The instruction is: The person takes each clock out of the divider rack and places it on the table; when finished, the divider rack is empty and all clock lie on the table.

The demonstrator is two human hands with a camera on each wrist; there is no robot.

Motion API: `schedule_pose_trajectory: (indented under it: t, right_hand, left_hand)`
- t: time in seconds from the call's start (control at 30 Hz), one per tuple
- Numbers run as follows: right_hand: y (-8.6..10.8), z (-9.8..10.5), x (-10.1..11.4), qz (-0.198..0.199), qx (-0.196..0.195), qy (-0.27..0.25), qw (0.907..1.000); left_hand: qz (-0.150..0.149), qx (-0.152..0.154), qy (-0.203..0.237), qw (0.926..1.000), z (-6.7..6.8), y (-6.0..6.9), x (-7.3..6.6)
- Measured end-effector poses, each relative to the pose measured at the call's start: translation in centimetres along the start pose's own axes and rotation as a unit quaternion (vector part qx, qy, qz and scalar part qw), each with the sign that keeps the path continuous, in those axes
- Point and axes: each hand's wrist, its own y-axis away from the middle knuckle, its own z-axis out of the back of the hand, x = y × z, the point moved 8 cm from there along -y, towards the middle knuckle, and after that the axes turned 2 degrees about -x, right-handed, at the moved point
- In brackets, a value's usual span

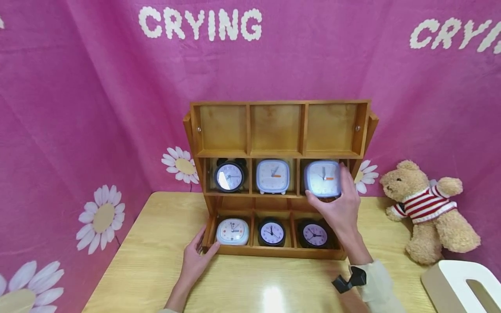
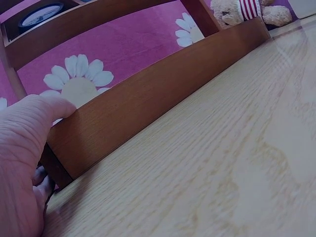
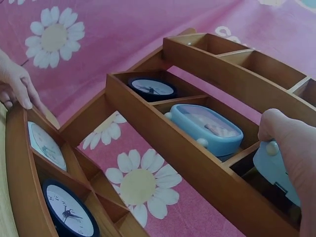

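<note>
A wooden rack (image 1: 279, 251) of three tiers stands on the table. The right hand (image 1: 343, 208) grips a blue square clock (image 1: 323, 178) at the middle tier's right compartment, thumb at its lower edge and fingers on its right side; in the right wrist view this hand (image 3: 291, 148) covers part of the clock (image 3: 276, 168). At the rack's lower left corner the left hand (image 1: 197, 259) holds the frame; in the left wrist view its thumb lies over the front board (image 2: 148, 94), other fingers partly hidden behind the hand (image 2: 24, 153).
The middle tier also holds a black clock (image 1: 229, 176) and another blue clock (image 1: 272, 176). Below are a pale clock (image 1: 232, 231) and two dark ones (image 1: 272, 232). At the right are a teddy bear (image 1: 424, 208) and a white box (image 1: 462, 282). A pink curtain (image 1: 117, 87) hangs behind.
</note>
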Motion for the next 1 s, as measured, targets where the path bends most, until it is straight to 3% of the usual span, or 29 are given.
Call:
schedule_pose_trajectory:
  t: [0.67, 1.0]
  right_hand:
    - [1.1, 4.4, 0.2, 0.005, -0.03, -0.017, 0.9994]
    - [2.1, 7.3, -1.3, -0.012, -0.058, -0.012, 0.9982]
  left_hand:
    - [-0.011, -0.011, 0.008, 0.9998, 0.0, 0.0, -0.1]
    - [-0.009, -0.006, 0.011, 0.9999, -0.1, 0.1, 0.0]
